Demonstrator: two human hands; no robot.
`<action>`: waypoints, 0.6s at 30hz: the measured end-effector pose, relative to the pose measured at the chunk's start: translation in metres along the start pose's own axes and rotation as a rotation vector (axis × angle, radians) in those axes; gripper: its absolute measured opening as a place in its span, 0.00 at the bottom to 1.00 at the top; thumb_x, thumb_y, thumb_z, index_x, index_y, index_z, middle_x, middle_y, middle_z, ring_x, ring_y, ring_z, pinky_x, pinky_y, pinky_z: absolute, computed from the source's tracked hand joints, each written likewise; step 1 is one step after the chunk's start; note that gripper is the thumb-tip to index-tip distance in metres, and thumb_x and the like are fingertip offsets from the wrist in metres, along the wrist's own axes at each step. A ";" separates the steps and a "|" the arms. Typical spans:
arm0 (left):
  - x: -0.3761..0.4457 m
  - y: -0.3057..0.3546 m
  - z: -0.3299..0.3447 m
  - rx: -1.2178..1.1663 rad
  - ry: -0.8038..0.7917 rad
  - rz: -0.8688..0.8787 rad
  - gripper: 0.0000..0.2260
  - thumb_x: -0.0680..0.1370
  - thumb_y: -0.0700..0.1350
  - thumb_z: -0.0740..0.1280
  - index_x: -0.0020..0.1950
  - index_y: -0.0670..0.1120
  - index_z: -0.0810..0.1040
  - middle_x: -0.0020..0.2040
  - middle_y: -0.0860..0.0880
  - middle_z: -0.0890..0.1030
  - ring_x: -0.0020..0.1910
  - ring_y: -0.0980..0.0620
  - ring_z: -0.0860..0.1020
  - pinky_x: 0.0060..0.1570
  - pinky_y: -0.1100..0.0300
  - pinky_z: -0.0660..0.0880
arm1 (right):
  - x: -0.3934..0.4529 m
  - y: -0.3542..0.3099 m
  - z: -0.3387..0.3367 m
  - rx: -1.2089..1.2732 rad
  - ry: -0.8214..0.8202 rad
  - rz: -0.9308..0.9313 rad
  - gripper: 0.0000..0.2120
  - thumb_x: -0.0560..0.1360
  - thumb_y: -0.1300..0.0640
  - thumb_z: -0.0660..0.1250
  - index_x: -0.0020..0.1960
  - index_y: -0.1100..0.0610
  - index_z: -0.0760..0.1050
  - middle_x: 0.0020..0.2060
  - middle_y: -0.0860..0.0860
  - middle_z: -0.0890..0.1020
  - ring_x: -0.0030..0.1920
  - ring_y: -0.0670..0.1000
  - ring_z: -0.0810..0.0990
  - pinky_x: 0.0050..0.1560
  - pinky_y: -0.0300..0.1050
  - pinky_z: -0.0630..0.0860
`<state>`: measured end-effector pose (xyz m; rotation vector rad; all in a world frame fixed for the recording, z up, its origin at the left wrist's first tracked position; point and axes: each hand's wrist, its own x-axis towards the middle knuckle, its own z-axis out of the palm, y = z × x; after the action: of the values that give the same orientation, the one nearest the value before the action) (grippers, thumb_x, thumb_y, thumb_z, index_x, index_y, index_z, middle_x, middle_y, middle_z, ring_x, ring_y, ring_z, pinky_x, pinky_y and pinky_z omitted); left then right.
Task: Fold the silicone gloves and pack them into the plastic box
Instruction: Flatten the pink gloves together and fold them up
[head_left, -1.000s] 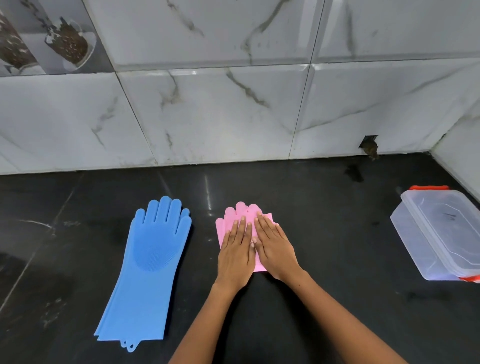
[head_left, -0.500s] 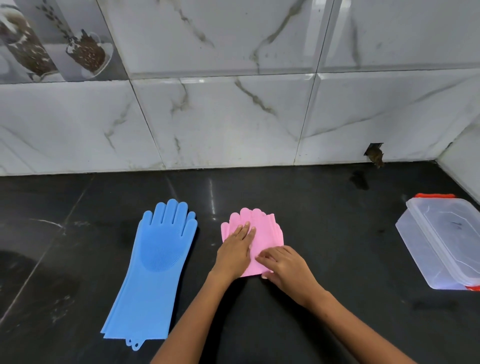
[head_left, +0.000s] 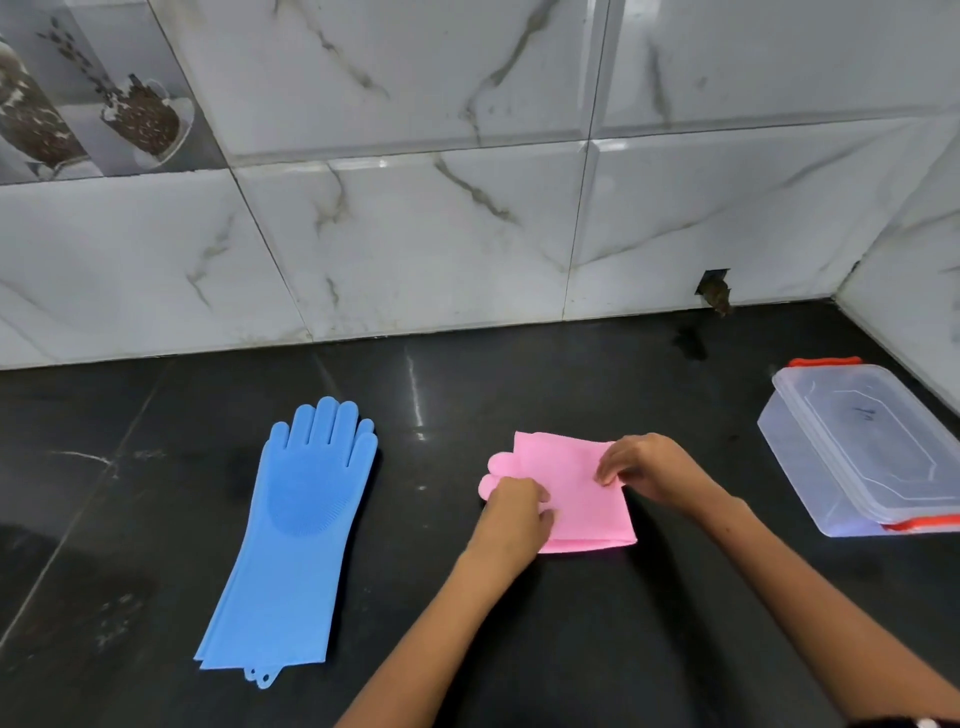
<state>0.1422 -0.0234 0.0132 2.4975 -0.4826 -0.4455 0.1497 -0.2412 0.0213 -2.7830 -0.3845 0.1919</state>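
A folded pink silicone glove (head_left: 571, 478) lies on the black counter, turned so its fingertips point left. My left hand (head_left: 514, 514) grips its left edge near the fingertips. My right hand (head_left: 644, 467) pinches its upper right corner. Blue silicone gloves (head_left: 296, 530) lie flat and unfolded in a stack to the left, fingers toward the wall. The clear plastic box (head_left: 810, 467) with orange clips sits at the right with its lid on.
A marble-tiled wall (head_left: 415, 234) runs along the back of the black counter (head_left: 519, 649), and a side wall closes the right corner behind the box. A small dark hole (head_left: 714, 291) sits at the wall's base.
The pink glove has been turned about a quarter turn, fingertips now pointing left. Both hands went from pressing flat on it to gripping its edges. The view shifted left.
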 end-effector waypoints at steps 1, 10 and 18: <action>-0.002 0.002 0.003 0.008 0.005 -0.008 0.14 0.78 0.40 0.62 0.61 0.38 0.77 0.58 0.43 0.80 0.60 0.44 0.75 0.59 0.56 0.73 | -0.005 -0.001 0.006 0.069 0.056 0.021 0.16 0.68 0.72 0.66 0.44 0.54 0.85 0.47 0.48 0.86 0.52 0.48 0.83 0.56 0.43 0.76; 0.013 0.006 -0.010 0.218 0.218 0.048 0.13 0.75 0.37 0.60 0.54 0.45 0.81 0.53 0.47 0.82 0.55 0.47 0.76 0.50 0.56 0.73 | 0.005 -0.051 0.063 0.181 0.205 0.307 0.23 0.81 0.60 0.50 0.75 0.58 0.53 0.76 0.55 0.53 0.76 0.51 0.51 0.75 0.45 0.46; 0.029 -0.007 0.037 0.306 0.167 0.165 0.23 0.82 0.43 0.48 0.78 0.44 0.48 0.79 0.48 0.49 0.78 0.52 0.46 0.75 0.57 0.39 | 0.011 -0.066 0.087 -0.088 0.164 0.302 0.26 0.82 0.53 0.47 0.76 0.56 0.42 0.77 0.52 0.44 0.77 0.47 0.44 0.75 0.42 0.42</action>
<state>0.1539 -0.0472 -0.0263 2.7263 -0.7294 -0.1023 0.1297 -0.1522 -0.0396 -2.9049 0.0709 0.0149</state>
